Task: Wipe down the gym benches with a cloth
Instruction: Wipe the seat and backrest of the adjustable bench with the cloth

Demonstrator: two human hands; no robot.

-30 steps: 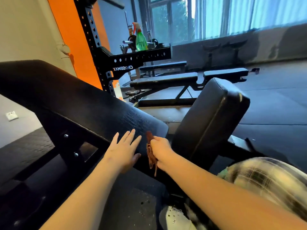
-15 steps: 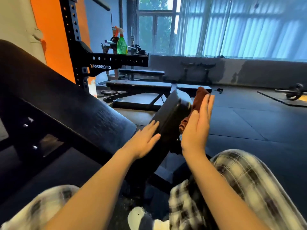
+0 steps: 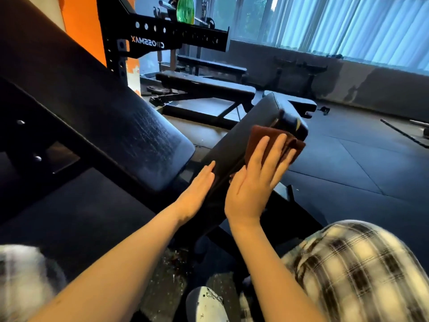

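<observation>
A black padded seat (image 3: 234,145) of an incline bench tilts up in front of me, beside the long black backrest pad (image 3: 104,117) on the left. My right hand (image 3: 255,180) presses a folded brown cloth (image 3: 262,138) flat against the seat's right side, fingers straight. The cloth's lower part is hidden under that hand. My left hand (image 3: 197,194) rests flat against the seat's left side, fingers straight. Further benches (image 3: 204,84) stand behind.
A black CROSSMAX rack (image 3: 162,38) with a green spray bottle (image 3: 185,8) on it stands at the back left, before an orange wall. Dark rubber floor (image 3: 348,163) spreads to the right. My plaid-clad knees (image 3: 359,270) fill the lower corners.
My right hand with the cloth has slid down the seat's right side from the top edge. The left hand stays on the seat's left side. The view has moved closer.
</observation>
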